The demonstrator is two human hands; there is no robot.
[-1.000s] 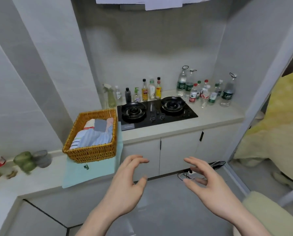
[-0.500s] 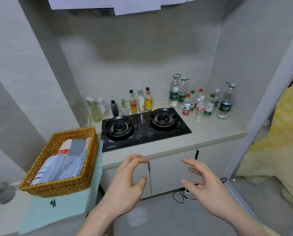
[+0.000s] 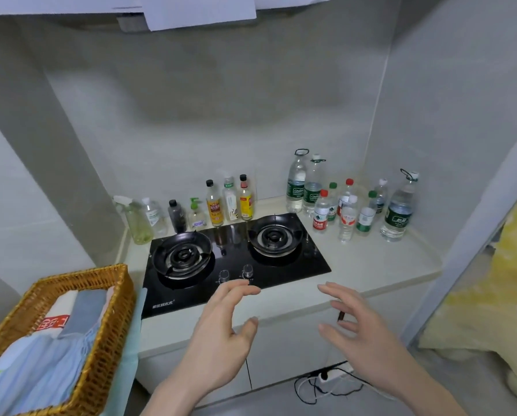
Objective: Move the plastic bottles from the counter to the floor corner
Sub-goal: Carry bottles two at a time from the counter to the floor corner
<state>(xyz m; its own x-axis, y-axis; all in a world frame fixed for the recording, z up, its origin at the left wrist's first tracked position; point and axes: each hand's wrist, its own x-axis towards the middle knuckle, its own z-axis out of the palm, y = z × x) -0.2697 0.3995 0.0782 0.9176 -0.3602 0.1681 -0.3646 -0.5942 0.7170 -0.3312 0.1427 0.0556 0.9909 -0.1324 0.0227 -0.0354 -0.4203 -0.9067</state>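
Several clear plastic water bottles (image 3: 347, 202) with green or red labels stand grouped on the beige counter (image 3: 371, 262), right of the stove, in the back right corner. The tallest ones are at the back left (image 3: 296, 187) and far right (image 3: 398, 208) of the group. My left hand (image 3: 221, 334) hovers in front of the counter edge, fingers relaxed and spread, holding nothing. My right hand (image 3: 362, 334) hovers beside it, also with loose fingers and nothing in it. Both hands are well short of the bottles.
A black two-burner gas stove (image 3: 230, 259) fills the counter's middle. Sauce bottles, a soap pump and a spray bottle (image 3: 137, 220) line the wall behind it. A wicker basket (image 3: 101, 295) of folded cloth sits at lower left. A cable and power strip (image 3: 326, 379) lie on the floor.
The view has come closer to the counter and turned towards the stove and bottles. Both hands have stayed raised and empty, now nearer the counter's front edge.
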